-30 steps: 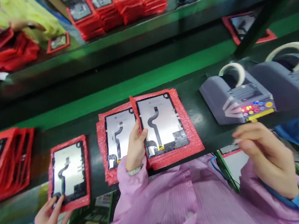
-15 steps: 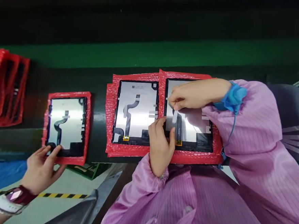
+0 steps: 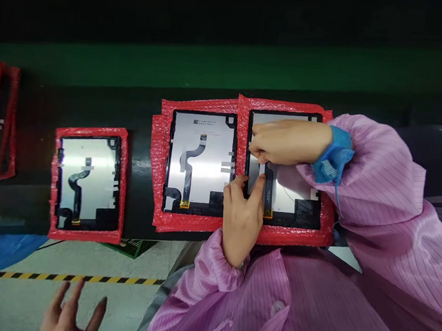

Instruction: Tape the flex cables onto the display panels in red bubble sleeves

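Observation:
A display panel point(image 3: 287, 190) with a silver back and black border lies on red bubble wrap point(image 3: 295, 236) before me. My right hand point(image 3: 291, 141) reaches over it, its fingertips pinched on a small pale tape strip point(image 3: 262, 169) beside the panel's dark ribbon cable point(image 3: 268, 191). Beneath the strip, my left hand point(image 3: 242, 215) rests at the panel's left edge. Its thumb is stretched to the strip's lower end and its other fingers lie on the edge. The upper end of the cable is hidden by my right hand.
A second display panel point(image 3: 208, 174) lies on red wrap just left. Further left is another wrapped panel point(image 3: 94, 187). Red-wrapped panels point(image 3: 4, 120) stand at the far left. A co-worker's hand point(image 3: 70, 314) is below the bench edge. A blue wrist strap point(image 3: 333, 155) trails a cord.
The co-worker's hand has left the far-left panel and dropped below the bench edge. My left thumb has moved up against the tape strip. The view has shifted slightly.

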The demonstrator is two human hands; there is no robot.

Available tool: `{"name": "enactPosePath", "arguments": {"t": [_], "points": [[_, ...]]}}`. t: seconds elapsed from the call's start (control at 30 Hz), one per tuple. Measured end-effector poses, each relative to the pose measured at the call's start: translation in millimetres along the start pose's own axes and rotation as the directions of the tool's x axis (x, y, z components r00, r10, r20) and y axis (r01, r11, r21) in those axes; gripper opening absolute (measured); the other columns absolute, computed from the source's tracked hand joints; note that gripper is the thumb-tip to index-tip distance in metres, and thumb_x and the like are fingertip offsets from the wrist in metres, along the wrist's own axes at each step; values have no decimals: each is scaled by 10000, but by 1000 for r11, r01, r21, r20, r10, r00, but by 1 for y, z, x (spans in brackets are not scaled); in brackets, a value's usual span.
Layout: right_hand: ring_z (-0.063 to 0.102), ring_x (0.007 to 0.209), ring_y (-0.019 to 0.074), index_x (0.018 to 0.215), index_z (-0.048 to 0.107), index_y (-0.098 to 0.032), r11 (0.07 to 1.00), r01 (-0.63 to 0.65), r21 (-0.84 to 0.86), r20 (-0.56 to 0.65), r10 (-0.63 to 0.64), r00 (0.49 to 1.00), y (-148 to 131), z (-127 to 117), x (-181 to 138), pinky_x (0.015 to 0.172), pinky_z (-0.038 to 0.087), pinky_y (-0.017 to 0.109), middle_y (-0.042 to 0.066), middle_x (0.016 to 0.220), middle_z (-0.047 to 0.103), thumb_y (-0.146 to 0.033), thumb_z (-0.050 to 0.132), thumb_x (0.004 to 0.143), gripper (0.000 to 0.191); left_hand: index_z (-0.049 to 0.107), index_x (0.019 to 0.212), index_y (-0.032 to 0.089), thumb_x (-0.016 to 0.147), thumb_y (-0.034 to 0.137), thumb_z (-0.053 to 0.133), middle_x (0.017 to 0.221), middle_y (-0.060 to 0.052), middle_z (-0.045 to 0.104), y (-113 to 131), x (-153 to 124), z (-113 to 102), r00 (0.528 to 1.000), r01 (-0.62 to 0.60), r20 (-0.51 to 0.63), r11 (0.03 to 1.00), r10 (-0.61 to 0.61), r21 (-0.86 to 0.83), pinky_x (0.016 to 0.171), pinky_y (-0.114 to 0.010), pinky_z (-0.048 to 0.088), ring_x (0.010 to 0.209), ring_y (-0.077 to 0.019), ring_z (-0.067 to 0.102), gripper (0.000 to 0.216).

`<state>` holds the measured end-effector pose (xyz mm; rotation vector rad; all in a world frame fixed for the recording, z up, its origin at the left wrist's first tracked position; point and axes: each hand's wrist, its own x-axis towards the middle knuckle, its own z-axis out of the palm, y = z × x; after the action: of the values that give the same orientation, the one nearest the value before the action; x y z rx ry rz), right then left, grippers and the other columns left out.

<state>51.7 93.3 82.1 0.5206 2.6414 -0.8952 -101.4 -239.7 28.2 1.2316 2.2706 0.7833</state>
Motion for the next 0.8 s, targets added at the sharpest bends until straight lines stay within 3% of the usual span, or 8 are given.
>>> {"name": "enactPosePath", "arguments": {"t": [0.1,0.23,0.33,0.43,0.5,0.63,0.73,0.8], "points": [[594,842,57,660,610,-68,989,-53,-139,-126,36,991,-6,4,-8,735,402,168,-59,726,578,-169,713,795,198,577,1340,327,859,497,618,1225,-134,574,46,20,57,999,-28,24,998,29,-49,945,-536,518,1278,-349,482,512],[657,1042,199,816,622,-54,911,-251,-328,-271,164,949,-4,1,-7,874,451,323,21,870,616,-471,517,914,441,607,1321,292,887,455,623,1212,-145,558,72,36,89,995,-95,-13,994,94,-62,936,-504,501,1208,-333,512,463],[669,1039,298,863,610,-94,871,-430,-238,-462,288,839,2,-3,-11,872,486,381,93,941,647,-449,687,849,363,641,1281,264,930,381,589,1200,-149,547,89,45,99,980,-197,-49,979,195,-46,939,-481,477,1160,-311,521,374],[651,1039,313,930,605,-121,890,-451,-60,-618,321,717,-5,-2,-43,857,485,375,126,978,651,-324,704,865,235,684,1209,227,983,265,495,1179,-152,544,108,53,106,942,-320,-87,946,323,47,935,-459,450,1103,-282,522,297],[654,963,272,966,604,-136,917,-400,4,-596,323,735,-19,5,-78,806,477,337,117,971,654,-322,687,880,221,701,1144,202,991,229,471,1164,-153,546,116,56,106,915,-383,-94,918,392,107,923,-447,440,1064,-269,521,277],[619,774,159,1029,614,-179,969,-143,202,-431,219,876,-45,38,-146,679,428,259,50,914,655,-442,609,932,281,685,1068,196,977,255,506,1125,-139,551,119,67,101,877,-460,-99,881,470,110,939,-451,417,1064,-275,515,209],[568,690,110,1021,645,-193,878,80,472,-359,108,927,-43,81,-184,643,415,225,0,801,626,-448,592,939,273,600,1260,188,975,283,505,1192,-157,519,119,78,102,854,-504,-99,860,510,83,981,-471,395,1135,-299,486,315],[545,653,103,885,668,-188,753,126,646,-409,202,890,-33,115,-211,624,419,223,-3,737,611,-417,594,929,244,524,1372,181,976,299,496,1230,-177,490,118,83,105,840,-530,-68,841,538,106,988,-498,390,1156,-325,470,414]]}}
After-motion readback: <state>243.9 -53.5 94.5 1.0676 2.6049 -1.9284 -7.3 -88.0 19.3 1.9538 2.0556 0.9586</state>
